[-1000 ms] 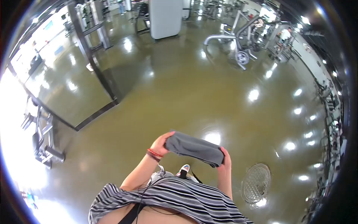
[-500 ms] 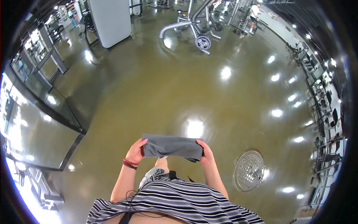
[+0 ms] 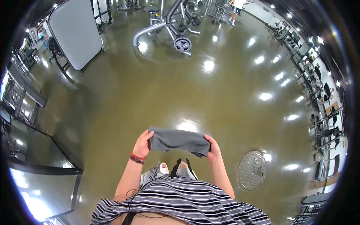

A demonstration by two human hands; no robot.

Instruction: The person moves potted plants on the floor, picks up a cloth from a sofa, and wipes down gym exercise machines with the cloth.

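One folded gray cloth [image 3: 178, 140], held up over super shiny floor [image 3: 165, 90], just past striped shirt [image 3: 176, 193]. Left hand [image 3: 142, 144] pinching one end, bracelets [image 3: 137, 158] on that wrist; right hand [image 3: 213, 147] gripping other end, round cover [image 3: 250, 171] off to right.

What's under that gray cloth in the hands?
The left hand and right hand hold the gray cloth above glossy floor; a shoe shows nearer the striped shirt. Whatever lies directly beneath the cloth, or inside its folds, is covered.
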